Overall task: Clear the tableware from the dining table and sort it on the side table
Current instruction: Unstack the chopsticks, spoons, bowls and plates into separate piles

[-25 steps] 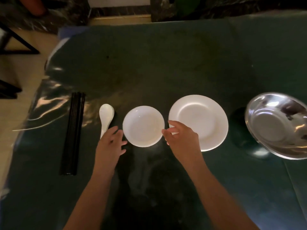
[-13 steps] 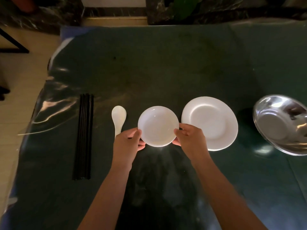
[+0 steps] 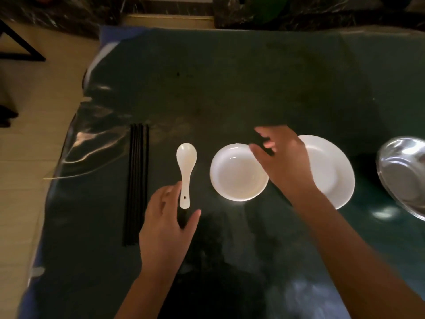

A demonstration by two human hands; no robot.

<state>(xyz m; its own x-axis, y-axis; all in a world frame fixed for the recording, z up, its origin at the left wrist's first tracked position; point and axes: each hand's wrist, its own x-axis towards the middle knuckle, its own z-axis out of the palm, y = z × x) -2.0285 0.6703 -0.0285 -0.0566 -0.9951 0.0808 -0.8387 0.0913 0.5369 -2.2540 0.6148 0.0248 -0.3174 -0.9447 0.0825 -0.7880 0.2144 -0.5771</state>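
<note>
Head view: left grip [image 3: 166, 223] spread by spoon [image 3: 185, 171]; right grip [image 3: 284, 162] spread above bowl [image 3: 236, 176]

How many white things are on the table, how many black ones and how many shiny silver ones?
White: 3, the spoon, the small dish and the plate.
Black: 1 bundle of chopsticks; the single sticks are too close together to count.
Silver: 1, the metal bowl.
Total: 5, counting the bundle as one.

Dim scene; glare streaks the table [image 3: 96, 143] at left, right hand [image 3: 284, 162] motion-blurred.
</note>
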